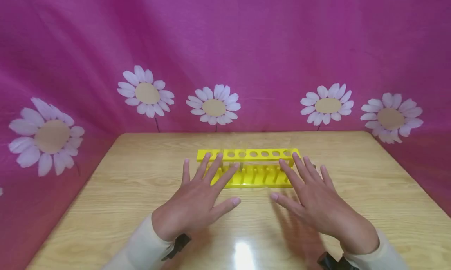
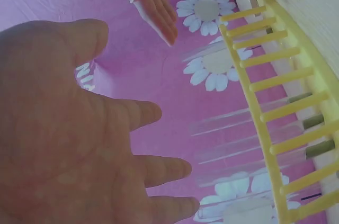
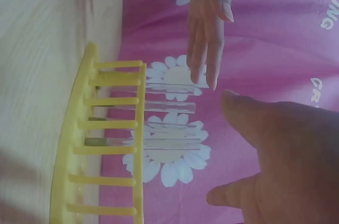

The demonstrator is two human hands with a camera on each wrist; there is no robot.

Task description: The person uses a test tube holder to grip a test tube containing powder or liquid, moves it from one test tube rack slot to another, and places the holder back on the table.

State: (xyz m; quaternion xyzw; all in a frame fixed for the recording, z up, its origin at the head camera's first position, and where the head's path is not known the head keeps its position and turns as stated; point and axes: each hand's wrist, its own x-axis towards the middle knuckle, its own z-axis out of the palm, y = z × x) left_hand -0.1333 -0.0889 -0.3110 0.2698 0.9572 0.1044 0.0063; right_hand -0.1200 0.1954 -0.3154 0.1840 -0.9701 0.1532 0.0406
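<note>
A yellow test tube rack (image 1: 260, 158) stands on the wooden table, with a row of round holes along its top and pegs along its base. Several clear test tubes (image 2: 228, 152) stand in it, and dark greenish matter (image 3: 97, 142) shows at the bottom of some. My left hand (image 1: 195, 201) is held palm down with fingers spread, its fingertips overlapping the rack's left part in the head view. On the other side, my right hand (image 1: 317, 199) spreads its fingers likewise, fingertips overlapping the rack's right end. Neither hand holds anything.
The light wooden table (image 1: 123, 207) reaches back to a magenta cloth (image 1: 267, 58) printed with white daisies, which also hangs at both sides. Black straps (image 1: 177, 244) sit at the wrists below pale sleeves (image 1: 142, 246).
</note>
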